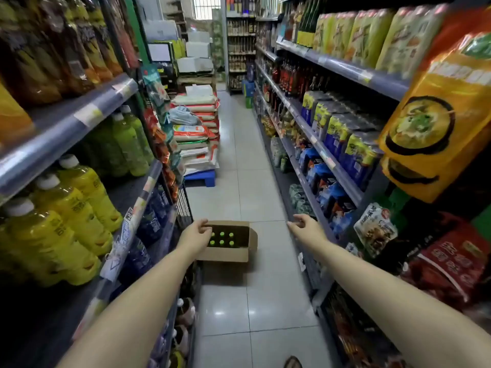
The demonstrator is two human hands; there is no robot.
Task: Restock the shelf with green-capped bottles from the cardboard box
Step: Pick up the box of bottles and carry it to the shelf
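An open cardboard box [233, 254] stands on the tiled aisle floor near the left shelving. Inside it several dark bottles with green caps [221, 239] stand upright in rows. My left hand [196, 236] reaches over the box's left side, fingers curled at its near-left rim beside the caps; I cannot tell whether it grips the flap or a bottle. My right hand [305, 228] hovers to the right of the box, above the floor, fingers loosely apart and holding nothing.
The left shelf [79, 120] holds yellow and green drink bottles [79, 197], with dark bottles below. The right shelving [318, 152] carries packets and sauce bottles. Stacked rice sacks [196, 134] on a blue pallet stand further down. The aisle is narrow; a foot [292, 362] shows below.
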